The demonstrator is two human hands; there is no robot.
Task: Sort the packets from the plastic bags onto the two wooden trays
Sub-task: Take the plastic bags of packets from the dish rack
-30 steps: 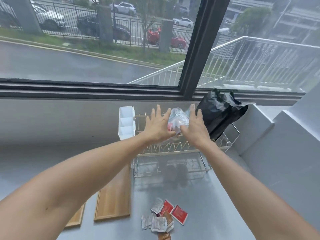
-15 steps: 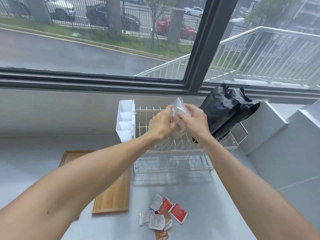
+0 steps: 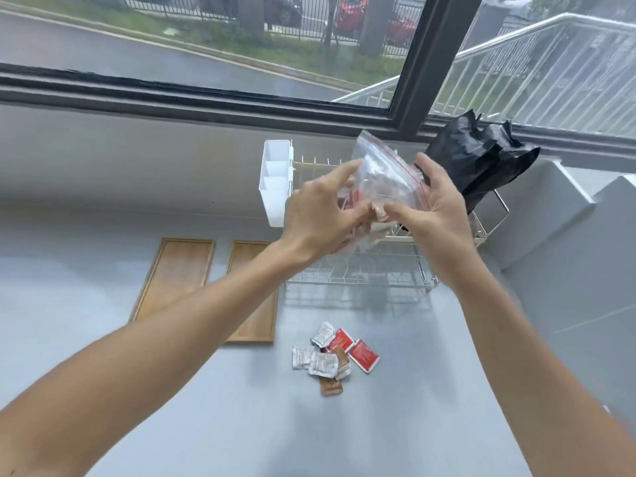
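Note:
A clear zip bag (image 3: pixel 385 170) with a red seal strip and several packets inside is held up over the wire rack. My left hand (image 3: pixel 320 218) pinches its lower left side, and my right hand (image 3: pixel 433 208) grips its right edge. A loose pile of white, red and brown packets (image 3: pixel 332 356) lies on the grey counter below. Two empty wooden trays lie side by side to the left, the left tray (image 3: pixel 173 277) and the right tray (image 3: pixel 256 325), partly hidden by my left forearm.
A two-tier wire dish rack (image 3: pixel 364 273) stands at the back against the window ledge, with a white plastic holder (image 3: pixel 277 180) on its left end. A black plastic bag (image 3: pixel 481 160) rests on the rack's right side. A grey wall step rises at right.
Both hands have lifted the clear bag off the rack and drawn it nearer. The bag now stands spread open between them, and the view has tilted down, showing both trays.

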